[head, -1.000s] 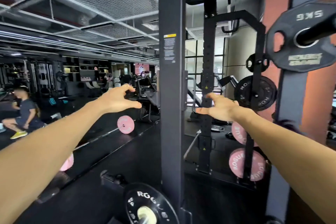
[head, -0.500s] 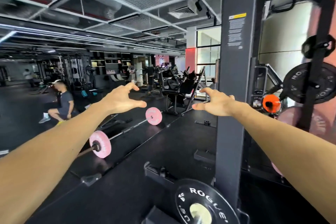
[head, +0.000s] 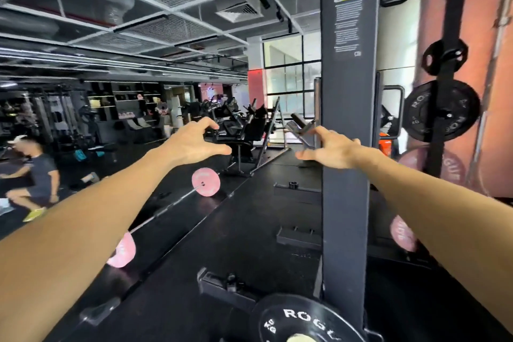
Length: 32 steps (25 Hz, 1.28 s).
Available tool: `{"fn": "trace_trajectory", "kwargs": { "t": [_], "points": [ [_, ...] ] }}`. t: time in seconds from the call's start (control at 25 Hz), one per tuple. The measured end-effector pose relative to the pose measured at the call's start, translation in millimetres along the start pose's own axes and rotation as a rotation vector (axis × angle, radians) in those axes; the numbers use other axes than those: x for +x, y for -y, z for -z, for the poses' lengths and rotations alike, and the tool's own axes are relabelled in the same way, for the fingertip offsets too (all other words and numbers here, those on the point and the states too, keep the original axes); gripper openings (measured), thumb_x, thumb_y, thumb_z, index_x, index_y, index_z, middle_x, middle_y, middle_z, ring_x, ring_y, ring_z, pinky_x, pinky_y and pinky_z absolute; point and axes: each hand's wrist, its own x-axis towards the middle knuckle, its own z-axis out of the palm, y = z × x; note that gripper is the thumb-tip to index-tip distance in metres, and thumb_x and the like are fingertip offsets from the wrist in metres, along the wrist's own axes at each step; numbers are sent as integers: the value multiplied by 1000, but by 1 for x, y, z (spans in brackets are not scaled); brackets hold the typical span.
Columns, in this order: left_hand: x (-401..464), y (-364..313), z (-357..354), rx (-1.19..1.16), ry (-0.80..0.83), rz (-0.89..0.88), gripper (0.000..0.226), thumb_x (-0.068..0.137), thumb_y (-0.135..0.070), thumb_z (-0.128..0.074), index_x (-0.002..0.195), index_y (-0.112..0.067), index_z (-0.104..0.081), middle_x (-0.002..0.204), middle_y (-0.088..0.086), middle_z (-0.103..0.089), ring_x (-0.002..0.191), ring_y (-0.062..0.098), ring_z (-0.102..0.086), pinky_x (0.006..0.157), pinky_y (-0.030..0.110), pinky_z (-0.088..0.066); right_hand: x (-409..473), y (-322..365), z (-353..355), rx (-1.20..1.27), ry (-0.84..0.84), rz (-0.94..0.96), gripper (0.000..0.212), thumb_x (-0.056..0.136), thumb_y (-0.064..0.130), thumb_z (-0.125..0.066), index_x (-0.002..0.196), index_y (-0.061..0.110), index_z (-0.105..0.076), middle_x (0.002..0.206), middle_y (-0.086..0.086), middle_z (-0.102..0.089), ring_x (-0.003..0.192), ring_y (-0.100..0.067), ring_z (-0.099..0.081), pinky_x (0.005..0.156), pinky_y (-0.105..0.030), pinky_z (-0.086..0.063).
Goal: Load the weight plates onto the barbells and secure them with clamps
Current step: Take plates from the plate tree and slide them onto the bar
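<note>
— Pink plates, where do they sit?
— One pink plate (head: 206,182) stands on the far end of a barbell (head: 166,208) lying on the black floor (head: 227,230), and a second pink plate (head: 122,251) is on the near end, partly hidden behind the left forearm.
— And the hands?
— Both reach forward at arm's length. The left hand (head: 194,144) has fingers curled and spread, thumb apart, holding nothing. The right hand (head: 331,148) is spread too, index finger extended, also empty, just in front of the dark rack upright (head: 348,147).
— Any other plates?
— A black plate (head: 305,319) with white lettering sits at the bottom edge, beside the upright's foot. Another black plate (head: 441,111) hangs on a rack post at the right, with a small black plate (head: 444,57) above it and pinkish plates (head: 402,233) lower down.
— Clamps?
— I cannot tell any from here.
</note>
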Motion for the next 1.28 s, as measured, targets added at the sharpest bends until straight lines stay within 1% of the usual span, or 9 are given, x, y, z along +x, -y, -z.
{"fn": "trace_trajectory", "kwargs": {
  "t": [0.16, 0.36, 0.6, 0.72, 0.8, 0.92, 1.04, 1.16, 1.28],
  "points": [
    [33, -18, -36, -63, 75, -87, 67, 75, -59, -75, 131, -35, -47, 143, 5, -45, 132, 26, -44, 105, 44, -39, -9, -42, 9, 33, -39, -145, 92, 65, 81, -57, 142, 39, -30, 150, 0, -40, 134, -28, -43, 111, -53, -26],
    [32, -30, -84, -161, 199, -207, 67, 78, -55, -76, 134, -34, -46, 145, 5, -43, 130, 27, -44, 100, 40, -39, -51, -63, -9, 16, -101, -309, 84, 72, 70, -64, 143, 37, -33, 146, 2, -46, 134, -25, -44, 113, -49, -24],
    [-7, 17, -157, -200, 327, -247, 72, 74, -60, -75, 135, -37, -45, 150, 6, -39, 135, 26, -41, 107, 45, -39, -117, -70, -75, -23, -98, -428, 86, 67, 74, -63, 140, 36, -37, 142, 3, -52, 131, -26, -47, 112, -52, -27],
    [-31, 38, -204, -218, 364, -232, 72, 75, -59, -75, 136, -36, -45, 150, 7, -38, 136, 26, -41, 108, 45, -38, -142, -83, -125, -18, -52, -456, 94, 58, 81, -57, 139, 37, -37, 136, 3, -56, 130, -24, -49, 112, -52, -28],
    [-50, 56, -247, -209, 398, -208, 73, 76, -59, -75, 138, -35, -44, 149, 8, -39, 134, 28, -42, 106, 44, -38, -158, -101, -175, -34, 9, -488, 88, 69, 75, -61, 143, 35, -35, 129, 3, -56, 131, -26, -48, 112, -52, -27],
    [-80, 86, -321, -220, 440, -169, 70, 78, -55, -75, 138, -34, -45, 146, 8, -42, 131, 27, -44, 102, 41, -37, -173, -137, -256, -22, 64, -494, 80, 78, 66, -64, 145, 34, -33, 139, 1, -52, 133, -27, -45, 113, -53, -25],
    [-104, 118, -391, -209, 472, -140, 69, 77, -54, -76, 136, -34, -45, 143, 8, -45, 129, 27, -46, 99, 40, -39, -178, -169, -324, 50, 73, -484, 81, 73, 65, -69, 141, 33, -37, 141, 3, -52, 130, -24, -48, 112, -50, -31],
    [-123, 150, -463, -179, 495, -113, 70, 74, -56, -77, 134, -35, -46, 140, 7, -48, 124, 27, -49, 101, 42, -42, -181, -207, -395, 94, 94, -509, 94, 57, 72, -68, 138, 35, -37, 137, 1, -56, 123, -24, -53, 108, -47, -37],
    [-131, 173, -526, -172, 507, -101, 69, 75, -54, -77, 134, -35, -46, 132, 5, -51, 117, 26, -53, 100, 42, -44, -183, -238, -453, 100, 128, -509, 84, 74, 57, -74, 143, 28, -35, 137, -5, -52, 122, -26, -53, 103, -35, -40]
  ]
}}
